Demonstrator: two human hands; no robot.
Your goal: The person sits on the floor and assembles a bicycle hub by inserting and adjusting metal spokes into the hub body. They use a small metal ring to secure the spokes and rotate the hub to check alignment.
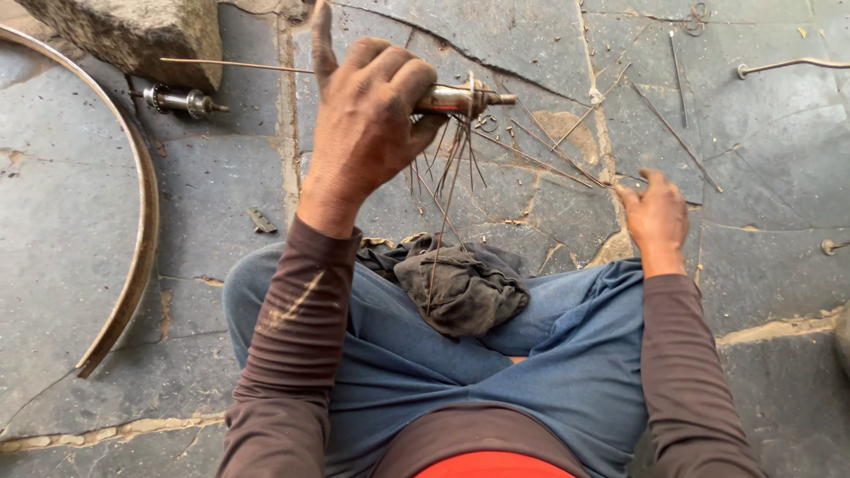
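My left hand [367, 124] is raised and gripped around a metal wheel hub [465, 97], thumb pointing up. Several thin spokes [447, 177] hang down from the hub toward a dark rag [460, 283] on my lap. One long spoke [230, 65] sticks out leftward from behind the hand. My right hand [657, 217] reaches down to the stone floor and touches loose spokes [567, 159] lying there; whether it has pinched one I cannot tell. I sit cross-legged in blue trousers.
A curved metal wheel rim [142, 221] lies on the floor at the left. A second hub [181, 100] rests beside a large stone [133, 35] at the top left. More spokes [677, 133] lie scattered at the top right. A small metal scrap [261, 219] lies nearby.
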